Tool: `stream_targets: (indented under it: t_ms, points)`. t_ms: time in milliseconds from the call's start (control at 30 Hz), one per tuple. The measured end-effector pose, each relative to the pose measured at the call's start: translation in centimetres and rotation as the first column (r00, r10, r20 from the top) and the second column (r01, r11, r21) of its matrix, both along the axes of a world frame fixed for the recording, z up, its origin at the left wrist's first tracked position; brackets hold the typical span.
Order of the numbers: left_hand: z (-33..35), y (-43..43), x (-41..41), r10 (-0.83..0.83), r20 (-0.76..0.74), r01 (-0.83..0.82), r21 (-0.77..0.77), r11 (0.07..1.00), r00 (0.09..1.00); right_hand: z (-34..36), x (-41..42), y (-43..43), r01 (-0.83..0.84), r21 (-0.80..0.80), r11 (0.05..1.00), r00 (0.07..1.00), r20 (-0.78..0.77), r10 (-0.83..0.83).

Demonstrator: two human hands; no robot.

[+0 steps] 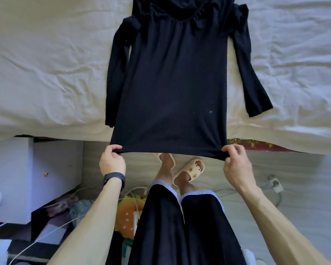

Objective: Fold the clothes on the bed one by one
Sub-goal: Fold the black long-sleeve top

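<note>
On the white bed, left hand and right hand pinch the black top's hem corners.

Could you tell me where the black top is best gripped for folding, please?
Grip the top at its two hem corners, coming from the near edge of the bed. It lies flat with the hem overhanging that edge, so fingers can slip under. The left hand and right hand pinch there now, one per corner.

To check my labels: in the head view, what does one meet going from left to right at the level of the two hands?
In order: white cabinet → left hand → black top → right hand → white plug.
</note>
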State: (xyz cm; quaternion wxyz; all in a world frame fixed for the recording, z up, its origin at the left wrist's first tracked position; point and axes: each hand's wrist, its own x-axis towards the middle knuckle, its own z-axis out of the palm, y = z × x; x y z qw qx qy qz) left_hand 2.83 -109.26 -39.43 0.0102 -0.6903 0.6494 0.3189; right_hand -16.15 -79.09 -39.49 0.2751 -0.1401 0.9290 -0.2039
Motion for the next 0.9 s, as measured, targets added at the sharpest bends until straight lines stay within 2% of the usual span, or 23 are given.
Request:
stream_targets:
  t_ms: [100, 233, 267, 333, 400, 467, 567, 667, 767, 900]
  points:
    - [-0.4, 0.3, 0.2, -0.084, 0.074, 0.085, -0.008, 0.996, 0.994, -0.2, -0.2, 0.7, 0.135, -0.046, 0.99, 0.983, -0.119, -0.14]
    - [-0.8, 0.1, 0.4, -0.006, -0.023, 0.005, -0.03, 1.0, 1.0, 0.7, -1.1, 2.1, 0.289, -0.161, 0.944, 0.908, -0.266, -0.324]
    - [-0.9, 0.4, 0.7, -0.038, -0.018, 0.037, -0.037, 0.999, 0.999, 0.7, -1.1, 2.4, 0.286, -0.175, 0.942, 0.9, -0.288, -0.327]
    - [-0.9, 1.0, 1.8, -0.204, 0.062, 0.206, -0.027, 0.978, 0.977, 0.1, -0.4, 3.1, 0.211, -0.142, 0.967, 0.926, -0.287, -0.244]
    - [-1.4, 1.3, 2.9, -0.416, 0.203, 0.417, 0.039, 0.908, 0.886, -1.4, 0.8, 4.0, 0.123, -0.013, 0.992, 0.973, -0.193, -0.123]
    - [-2.1, 1.2, 3.4, -0.589, 0.331, 0.562, 0.183, 0.806, 0.737, -3.1, 1.6, 4.9, 0.034, 0.123, 0.992, 0.998, -0.056, -0.028]
    - [-2.8, 0.3, 2.1, -0.755, 0.403, 0.622, 0.429, 0.655, 0.517, -4.8, 1.5, 5.0, -0.051, 0.288, 0.956, 0.991, 0.135, 0.013]
    - [-2.9, -0.7, -0.6, -0.827, 0.372, 0.585, 0.586, 0.561, 0.421, -5.6, 0.4, 3.8, -0.161, 0.357, 0.92, 0.964, 0.256, 0.07]
    - [-2.9, -1.7, -4.3, -0.828, 0.317, 0.622, 0.549, 0.558, 0.463, -5.1, -1.8, 1.1, -0.167, 0.303, 0.938, 0.972, 0.208, 0.106]
    - [-2.5, -4.9, -12.0, -0.803, 0.204, 0.732, 0.333, 0.594, 0.559, -3.4, -8.3, -5.3, -0.13, 0.132, 0.983, 0.991, 0.059, 0.123]
